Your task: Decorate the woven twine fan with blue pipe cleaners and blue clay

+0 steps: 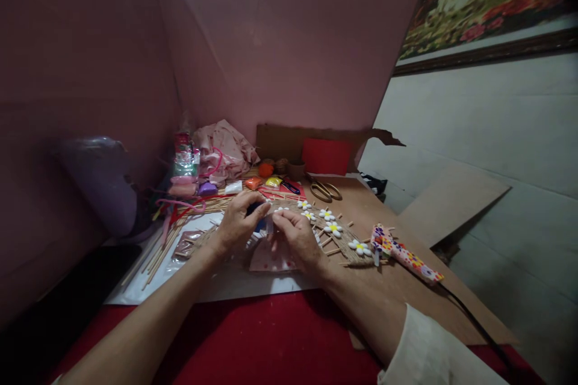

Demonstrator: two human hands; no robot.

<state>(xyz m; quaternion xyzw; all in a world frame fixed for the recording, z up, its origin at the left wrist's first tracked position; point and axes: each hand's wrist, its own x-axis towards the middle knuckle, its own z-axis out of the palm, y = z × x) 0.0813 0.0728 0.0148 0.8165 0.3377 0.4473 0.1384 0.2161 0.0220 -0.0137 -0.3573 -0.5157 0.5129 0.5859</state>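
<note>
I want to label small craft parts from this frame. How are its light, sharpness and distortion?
Head view: dim overall, no glare, the white flowers stand out best. Head view: left hand and right hand are fairly sharp, yet the small thing between them is too dark to name. Head view: the edges bend and smear, blurring the purple shape and the painting.

white flowers (333, 228) with yellow centres, a multicoloured dotted glue gun (406, 254), red cloth (271, 337).
</note>
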